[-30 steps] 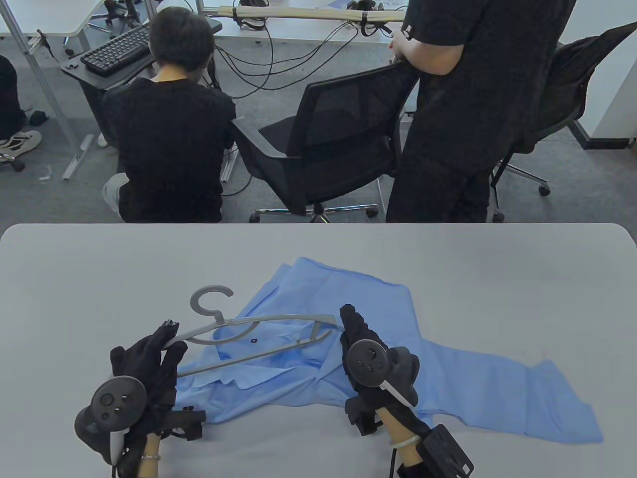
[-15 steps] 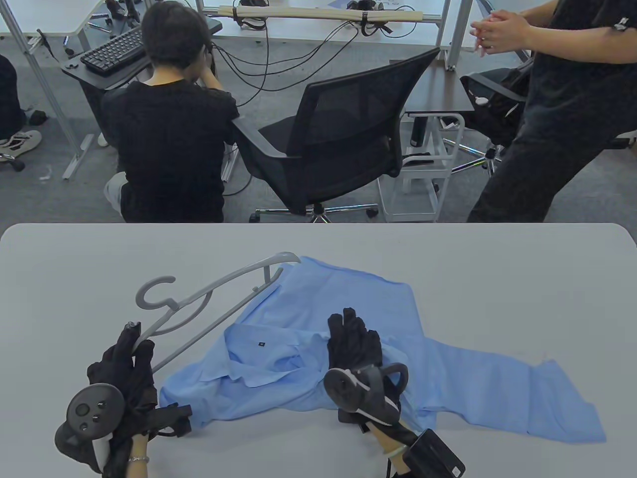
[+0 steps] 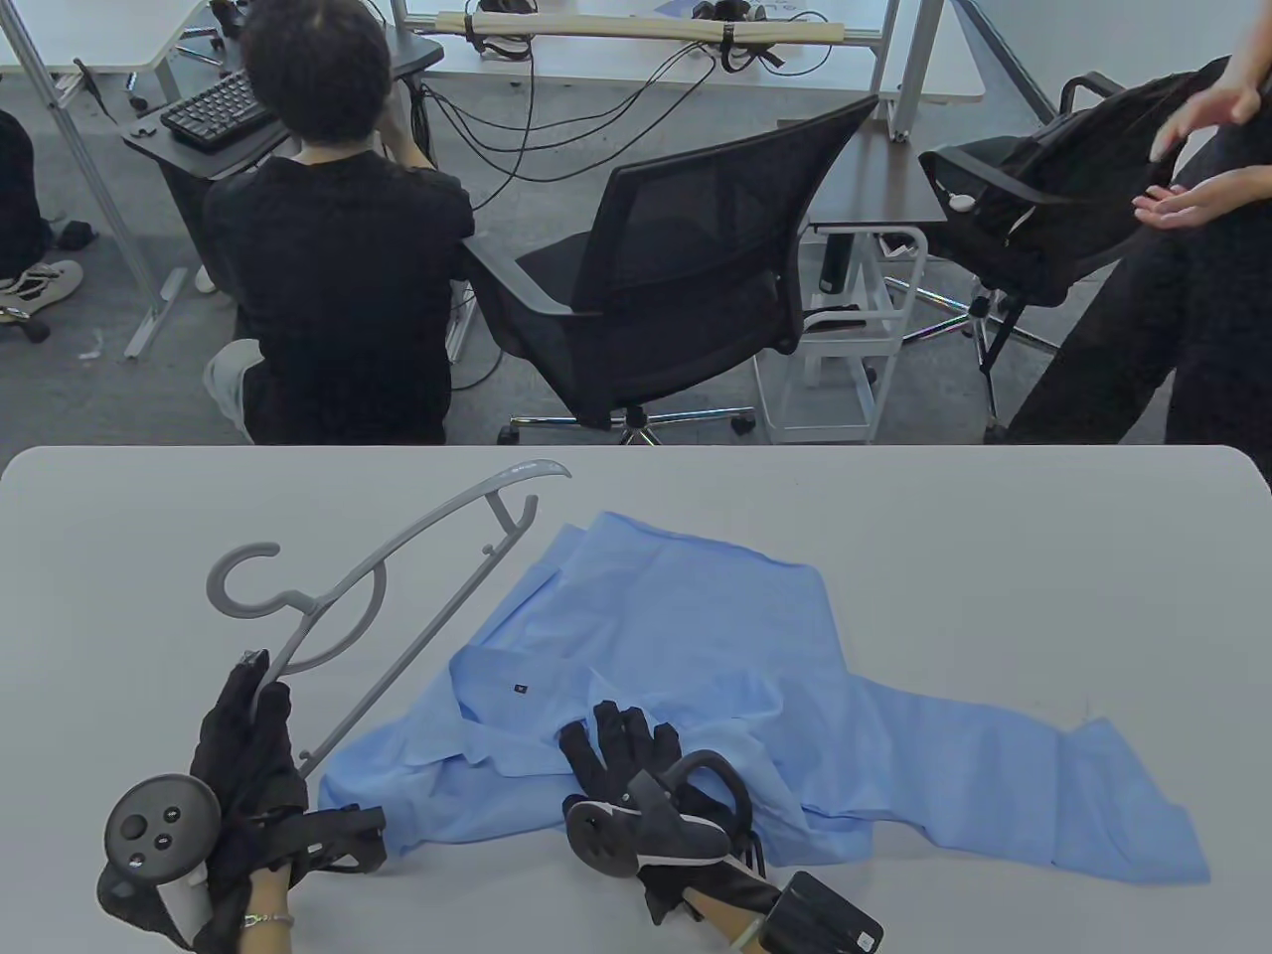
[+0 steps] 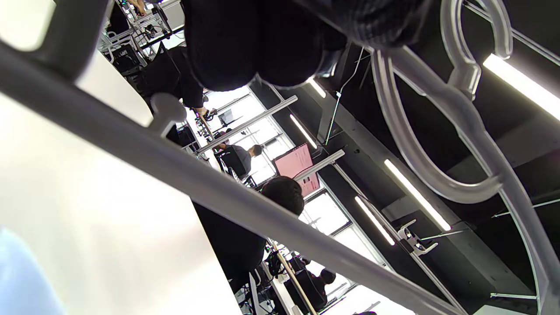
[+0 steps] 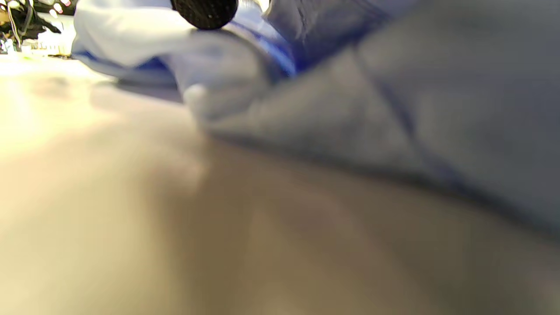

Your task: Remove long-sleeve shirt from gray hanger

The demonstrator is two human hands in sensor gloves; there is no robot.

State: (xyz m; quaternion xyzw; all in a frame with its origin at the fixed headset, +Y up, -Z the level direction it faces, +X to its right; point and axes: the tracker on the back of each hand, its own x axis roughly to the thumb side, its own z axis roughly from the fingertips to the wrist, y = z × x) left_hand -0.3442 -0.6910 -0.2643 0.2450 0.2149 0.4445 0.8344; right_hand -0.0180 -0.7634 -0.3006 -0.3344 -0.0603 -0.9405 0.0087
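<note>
Our left hand (image 3: 248, 740) grips the gray hanger (image 3: 383, 601) by its lower end at 9 o'clock of the long-sleeve shirt (image 3: 715, 686), hanger apparently clear of the cloth. Right hand (image 3: 636, 760) rests spread flat on the shirt's near edge at 6 o'clock; we'd keep pinning there and carry the hanger off toward 10 o'clock.

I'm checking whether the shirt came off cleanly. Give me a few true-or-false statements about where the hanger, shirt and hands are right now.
1. The gray hanger is out of the blue shirt. True.
2. The left hand holds the hanger by one end. True.
3. The right hand grips the hanger's hook. False: it rests on the shirt.
4. The shirt hangs off the table edge. False: it lies spread on the table.
</note>
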